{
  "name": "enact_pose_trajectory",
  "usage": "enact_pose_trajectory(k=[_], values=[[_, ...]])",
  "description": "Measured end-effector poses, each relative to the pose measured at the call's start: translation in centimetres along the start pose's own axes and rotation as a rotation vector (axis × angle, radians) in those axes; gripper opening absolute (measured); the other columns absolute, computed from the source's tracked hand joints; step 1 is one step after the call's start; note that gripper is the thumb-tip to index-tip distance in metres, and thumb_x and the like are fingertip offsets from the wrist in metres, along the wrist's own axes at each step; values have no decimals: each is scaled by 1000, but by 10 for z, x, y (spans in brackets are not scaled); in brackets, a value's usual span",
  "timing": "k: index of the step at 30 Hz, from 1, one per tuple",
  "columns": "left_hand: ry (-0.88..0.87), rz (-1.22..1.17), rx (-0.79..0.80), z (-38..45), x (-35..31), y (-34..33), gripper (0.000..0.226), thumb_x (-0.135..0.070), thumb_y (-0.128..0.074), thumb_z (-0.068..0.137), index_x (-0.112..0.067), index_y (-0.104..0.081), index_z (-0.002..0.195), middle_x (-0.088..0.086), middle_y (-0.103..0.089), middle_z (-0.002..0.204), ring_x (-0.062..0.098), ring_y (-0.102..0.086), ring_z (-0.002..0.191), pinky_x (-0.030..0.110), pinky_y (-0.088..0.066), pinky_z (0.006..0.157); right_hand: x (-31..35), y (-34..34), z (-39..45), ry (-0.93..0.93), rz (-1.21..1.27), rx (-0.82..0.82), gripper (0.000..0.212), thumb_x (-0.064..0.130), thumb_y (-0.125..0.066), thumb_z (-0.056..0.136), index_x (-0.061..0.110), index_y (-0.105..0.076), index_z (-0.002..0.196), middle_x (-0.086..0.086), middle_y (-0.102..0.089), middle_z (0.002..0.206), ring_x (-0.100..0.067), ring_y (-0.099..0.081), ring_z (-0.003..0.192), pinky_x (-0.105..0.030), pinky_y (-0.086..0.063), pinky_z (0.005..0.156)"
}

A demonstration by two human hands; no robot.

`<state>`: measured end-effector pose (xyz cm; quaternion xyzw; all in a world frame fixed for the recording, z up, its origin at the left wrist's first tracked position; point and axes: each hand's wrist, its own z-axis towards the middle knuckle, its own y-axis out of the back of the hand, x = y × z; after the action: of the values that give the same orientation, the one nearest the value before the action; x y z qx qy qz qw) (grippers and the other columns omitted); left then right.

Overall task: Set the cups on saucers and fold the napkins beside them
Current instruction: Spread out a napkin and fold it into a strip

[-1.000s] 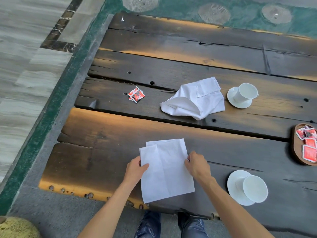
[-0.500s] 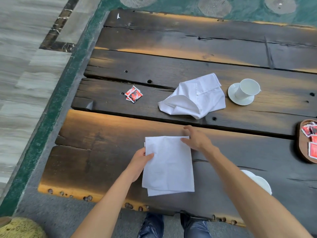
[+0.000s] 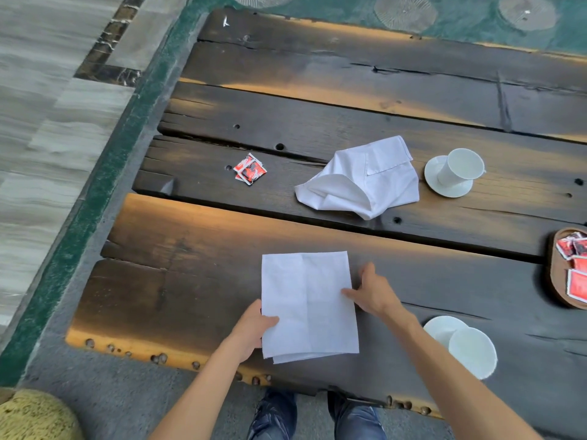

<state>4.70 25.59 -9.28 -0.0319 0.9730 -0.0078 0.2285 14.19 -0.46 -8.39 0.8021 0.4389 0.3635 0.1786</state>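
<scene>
A white folded napkin point(image 3: 308, 306) lies flat on the near plank of the dark wooden table point(image 3: 197, 242). My left hand point(image 3: 254, 328) pinches its lower left edge. My right hand point(image 3: 371, 290) rests with fingers spread on its right edge. Right of the napkin a white cup point(image 3: 473, 352) stands on a saucer point(image 3: 440, 330). Farther back a crumpled white napkin point(image 3: 362, 179) lies loose, with a second white cup point(image 3: 460, 166) on its saucer point(image 3: 451, 185) to its right.
Red sachets point(image 3: 250, 169) lie on the middle plank at the left. A brown oval tray point(image 3: 554, 281) with more red sachets sits at the right edge. The table's near edge runs just above my shoes point(image 3: 276, 417). Stone floor lies to the left.
My right hand has slid from the napkin's top right corner down to the middle of its right edge. The folded napkin stays flat in the same place, and my left hand keeps its hold.
</scene>
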Motion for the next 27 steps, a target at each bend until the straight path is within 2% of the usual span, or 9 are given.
enact_pose_trajectory(k=[5, 8, 11, 14, 17, 19, 23, 25, 27], values=[[13, -166, 69, -10, 16, -10, 33, -10, -60, 97, -16, -55, 129, 2, -65, 127, 25, -62, 114, 40, -57, 80, -22, -32, -34, -119, -53, 64, 25, 35, -63, 79, 20, -42, 80, -2, -59, 90, -20, -56, 77, -29, -39, 54], [14, -194, 80, -14, 24, -13, 32, -9, -60, 97, -16, -58, 128, 3, -67, 126, 26, -64, 113, 42, -58, 82, -25, -37, -40, -131, -100, 26, 12, 24, -54, 78, 17, -44, 74, -3, -59, 86, -23, -54, 72, -29, -40, 55], [16, -193, 104, -15, 31, -14, 31, -10, -62, 96, -18, -60, 126, 0, -71, 122, 24, -67, 110, 42, -59, 83, -28, -30, -40, -146, -79, 18, 15, 20, -55, 74, 19, -42, 66, 1, -54, 72, -21, -47, 63, -27, -34, 52], [29, -47, 53, -11, 37, -20, 26, -13, -63, 95, -20, -61, 120, -2, -72, 114, 20, -70, 100, 35, -62, 73, -35, -22, -38, -187, -47, 17, 19, 22, -54, 71, 20, -39, 60, 4, -48, 66, -20, -42, 60, -28, -30, 51], [4, 437, -271, -4, 38, -23, 7, -24, -60, 95, -18, -58, 98, 0, -70, 92, 16, -70, 76, 36, -63, 69, -42, -20, -40, -239, -100, 22, 1, 25, -50, 75, 24, -50, 76, 6, -57, 80, -20, -56, 76, -28, -39, 58], [-54, 566, -429, 2, 37, -19, 11, -29, -59, 95, -21, -53, 89, 0, -66, 86, 15, -67, 71, 36, -61, 70, -45, -22, -40, -236, -88, 16, 11, 29, -51, 77, 25, -52, 87, 6, -58, 87, -21, -58, 84, -30, -42, 63], [-131, 565, -439, 9, 33, -19, 15, -31, -61, 95, -21, -51, 89, -1, -63, 90, 15, -67, 72, 30, -59, 64, -34, -25, -33, -147, 106, -44, 15, 28, -57, 81, 18, -56, 93, 5, -63, 86, -18, -60, 84, -34, -47, 65], [-141, 597, -422, 14, 30, -22, 17, -32, -62, 94, -21, -52, 86, -2, -64, 87, 13, -68, 69, 25, -57, 59, -25, -23, -29, -150, 168, -27, 12, 23, -59, 81, 12, -55, 79, 3, -61, 75, -21, -58, 74, -32, -43, 61], [-133, 645, -406, 18, 28, -27, 19, -34, -63, 93, -20, -54, 84, -2, -65, 84, 12, -68, 65, 20, -51, 51, -19, -19, -27, -150, 180, -24, 20, 17, -59, 77, 13, -43, 65, 1, -50, 63, -22, -47, 62, -30, -32, 54]])
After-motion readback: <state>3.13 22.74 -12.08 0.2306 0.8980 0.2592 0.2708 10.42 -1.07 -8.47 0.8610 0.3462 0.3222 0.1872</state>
